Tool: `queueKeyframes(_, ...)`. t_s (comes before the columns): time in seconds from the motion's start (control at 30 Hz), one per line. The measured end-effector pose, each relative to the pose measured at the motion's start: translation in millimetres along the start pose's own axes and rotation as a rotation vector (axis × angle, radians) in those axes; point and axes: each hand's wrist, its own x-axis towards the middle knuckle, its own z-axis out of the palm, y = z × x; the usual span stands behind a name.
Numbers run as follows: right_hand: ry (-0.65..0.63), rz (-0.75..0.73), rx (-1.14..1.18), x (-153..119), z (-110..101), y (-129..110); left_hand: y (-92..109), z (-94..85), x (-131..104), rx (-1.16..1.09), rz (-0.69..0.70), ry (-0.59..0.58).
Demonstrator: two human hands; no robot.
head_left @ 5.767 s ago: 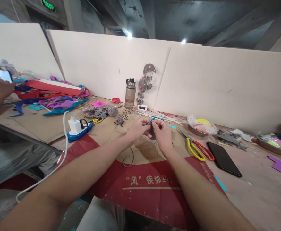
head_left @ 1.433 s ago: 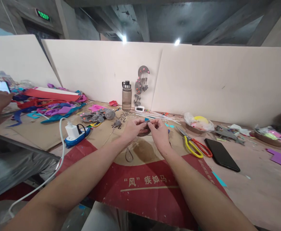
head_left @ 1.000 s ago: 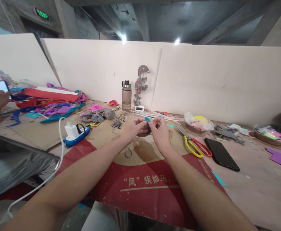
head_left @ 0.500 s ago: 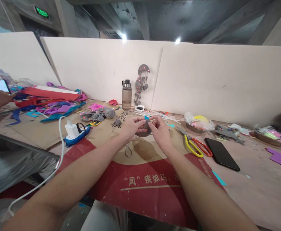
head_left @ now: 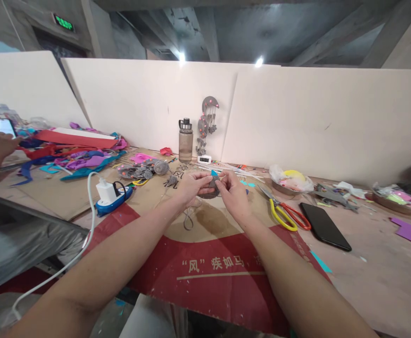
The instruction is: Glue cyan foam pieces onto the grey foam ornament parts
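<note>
While both hands are reaching over the middle of the cardboard [head_left: 223, 295], the left hand [head_left: 195, 188] is pinching a small gray piece [head_left: 209, 193] between thumb and fingers, and the right hand [head_left: 234, 191] is gripping its other side, fingertips pressing in from the right. The gray piece is hanging just above the tan part of the cardboard, between the two hands and in front of the white clock [head_left: 204, 159]. It is looking flat, dull and soft like felt, its lower edge curving roundly below the left fingers; the fingers are hiding much of it, so its full outline is impossible to tell. At its top, a bright blue scrap [head_left: 214, 172] is poking up in a small point between the fingertips, standing out sharply against the dark gray. Whether the scrap is fixed to the gray piece or only being held against it, one cannot tell. Below the left hand, a thin loop of cord [head_left: 188, 229] is lying on the cardboard. A ball of yarn [head_left: 161, 167] in a similar gray is sitting beside a heap of gray cutouts [head_left: 138, 170] dotted with pink, and a gray moon-shaped hanging [head_left: 210, 104] with pink dots is showing against the white board behind. To the right, scissors [head_left: 276, 202] with yellow and red handles are resting near a black phone [head_left: 325, 226].
</note>
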Motion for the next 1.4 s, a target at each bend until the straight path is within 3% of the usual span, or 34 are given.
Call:
queueKeyframes(0.17, -0.02, 0.028, 0.049, -2, 7, 3, 1, -11.5, 9, 0.029, 0.121, 0.127)
queueKeyframes(0.3, -0.161, 0.126, 0.082, -2, 11, 8, 14, -25.9, 19, 0.012, 0.264, 0.239)
queueKeyframes(0.5, -0.501, 0.237, 0.128, -3, 9, 3, 51, -46.2, 26, -0.423, 0.293, 0.376)
queueKeyframes(0.63, -0.6, 0.37, 0.288, 0, -5, -9, 68, -61.4, 28, -0.624, 0.324, 0.505)
queueKeyframes(0.77, -0.751, 0.481, 0.48, 3, -21, -16, 75, -73.2, 28, -0.715, 0.419, 0.532)
queueKeyframes(0.93, -1.085, 0.442, 0.436, 0, -31, -24, 79, -78.0, 26, -0.739, 0.476, 0.521)
queueKeyframes(1.0, -1.14, 0.475, 0.438, 0, -39, -27, 79, -77.7, 25, -0.66, 0.485, 0.522)
queueKeyframes(1.13, -1.059, 0.488, 0.422, 6, -61, -28, 80, -82.5, 25, -0.539, 0.483, 0.596)
queueKeyframes(1.27, -1.055, 0.452, 0.175, 12, -65, -20, 79, -89.1, 29, -0.537, 0.527, 0.585)
queueKeyframes(1.33, -0.896, 0.344, 0.032, 12, -55, -17, 76, -83.6, 28, -0.498, 0.539, 0.515)
queueKeyframes(1.4, -0.56, 0.224, -0.044, 10, -39, -15, 70, -69.9, 24, -0.409, 0.521, 0.427)
